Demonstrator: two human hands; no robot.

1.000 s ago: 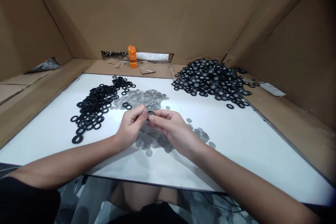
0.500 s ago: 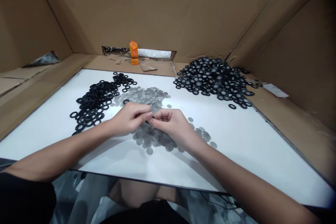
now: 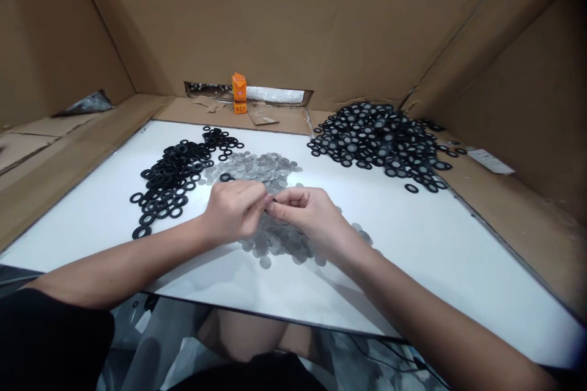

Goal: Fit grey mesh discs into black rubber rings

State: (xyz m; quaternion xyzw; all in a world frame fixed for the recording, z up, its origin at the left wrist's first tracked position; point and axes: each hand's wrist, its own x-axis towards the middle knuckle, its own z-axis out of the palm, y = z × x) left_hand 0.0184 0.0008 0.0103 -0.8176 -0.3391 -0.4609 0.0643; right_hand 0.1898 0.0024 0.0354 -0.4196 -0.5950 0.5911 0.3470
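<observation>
Tiny dark piece [image 3: 274, 200], mostly hidden, is getting pinched by both the left hand [image 3: 235, 209] and right hand [image 3: 309, 212], just over a bunch of loose gray discs [image 3: 279, 239] on the white bench [image 3: 426, 263]. Black rings [image 3: 172, 168] sit off left, gray-centred ones [image 3: 376, 137] heaped back right.

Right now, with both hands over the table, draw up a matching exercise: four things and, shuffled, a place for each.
1. Orange carton
2. Heap of open black rings
3. Loose grey discs
4. Heap of grey-centred rings

A. Back right corner
B. Middle of the white table
C. By the back cardboard wall, left of centre
D. Left part of the table

Pairs: 1-C, 2-D, 3-B, 4-A
</observation>
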